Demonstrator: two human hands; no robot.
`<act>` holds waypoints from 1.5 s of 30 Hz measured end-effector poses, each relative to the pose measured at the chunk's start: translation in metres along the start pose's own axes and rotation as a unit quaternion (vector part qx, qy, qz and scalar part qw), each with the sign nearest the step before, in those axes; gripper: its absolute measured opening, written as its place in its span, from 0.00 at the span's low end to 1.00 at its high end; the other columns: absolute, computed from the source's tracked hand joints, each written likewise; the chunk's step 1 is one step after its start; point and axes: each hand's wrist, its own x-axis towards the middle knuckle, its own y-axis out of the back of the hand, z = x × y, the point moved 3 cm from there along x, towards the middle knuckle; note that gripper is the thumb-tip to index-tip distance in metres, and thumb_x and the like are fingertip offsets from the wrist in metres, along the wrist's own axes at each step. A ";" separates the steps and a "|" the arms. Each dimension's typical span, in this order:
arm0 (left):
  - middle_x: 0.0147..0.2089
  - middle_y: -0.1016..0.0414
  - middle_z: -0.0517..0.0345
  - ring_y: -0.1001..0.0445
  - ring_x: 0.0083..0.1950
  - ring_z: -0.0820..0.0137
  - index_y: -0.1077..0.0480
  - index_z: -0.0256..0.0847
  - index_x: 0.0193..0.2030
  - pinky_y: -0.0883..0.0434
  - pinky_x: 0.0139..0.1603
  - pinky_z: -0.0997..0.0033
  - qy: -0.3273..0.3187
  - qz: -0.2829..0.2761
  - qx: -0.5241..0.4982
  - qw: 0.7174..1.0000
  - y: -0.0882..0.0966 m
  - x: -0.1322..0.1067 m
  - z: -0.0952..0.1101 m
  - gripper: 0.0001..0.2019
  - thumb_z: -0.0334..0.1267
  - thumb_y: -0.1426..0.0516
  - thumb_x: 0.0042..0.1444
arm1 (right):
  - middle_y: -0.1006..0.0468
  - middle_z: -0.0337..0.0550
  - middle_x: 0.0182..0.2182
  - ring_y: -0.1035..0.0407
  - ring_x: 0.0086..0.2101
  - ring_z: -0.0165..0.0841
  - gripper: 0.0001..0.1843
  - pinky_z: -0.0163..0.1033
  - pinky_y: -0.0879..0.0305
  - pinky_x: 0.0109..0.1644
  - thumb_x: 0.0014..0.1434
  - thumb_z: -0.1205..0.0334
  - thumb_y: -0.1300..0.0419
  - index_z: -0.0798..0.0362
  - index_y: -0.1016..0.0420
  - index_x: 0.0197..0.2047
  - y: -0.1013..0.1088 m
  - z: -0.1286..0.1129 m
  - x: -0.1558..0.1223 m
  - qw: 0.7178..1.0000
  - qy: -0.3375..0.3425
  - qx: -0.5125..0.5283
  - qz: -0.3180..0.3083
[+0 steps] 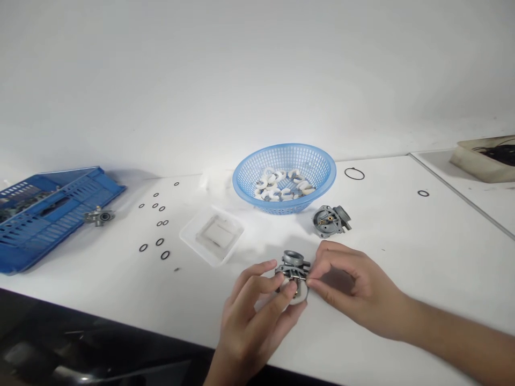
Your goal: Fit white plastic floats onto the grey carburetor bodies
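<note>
Near the table's front edge, a grey metal carburetor (292, 258) sits in the grip of my left hand (257, 313), whose fingers wrap round its left side and front. A white float (300, 296) lies against the near face of the carburetor, partly covered by my left fingertips. At the right side of the carburetor, my right hand (362, 287) pinches with thumb and forefinger the end of what looks like a thin metal pin (301, 279). Just behind stands a second carburetor body (332, 221), its open bowl side showing brass parts.
A blue round basket (238, 185) holds several white floats. Left of it lies a clear plastic tray (189, 236). Several black O-rings (160, 242) are spread at left, beside a blue crate (68, 220) and another carburetor (99, 216). A larger ring (354, 173) and a bin (469, 161) are at right.
</note>
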 end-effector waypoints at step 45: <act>0.46 0.18 0.51 0.17 0.49 0.66 0.20 0.32 0.58 0.11 0.65 0.50 0.026 0.000 -0.043 0.999 -0.003 0.000 -0.001 0.24 0.22 0.24 0.56 | 0.23 0.37 0.38 0.26 0.36 0.32 0.11 0.39 0.32 0.41 0.80 0.54 0.32 0.45 0.15 0.42 0.001 0.003 -0.002 0.999 -0.037 0.010 -0.023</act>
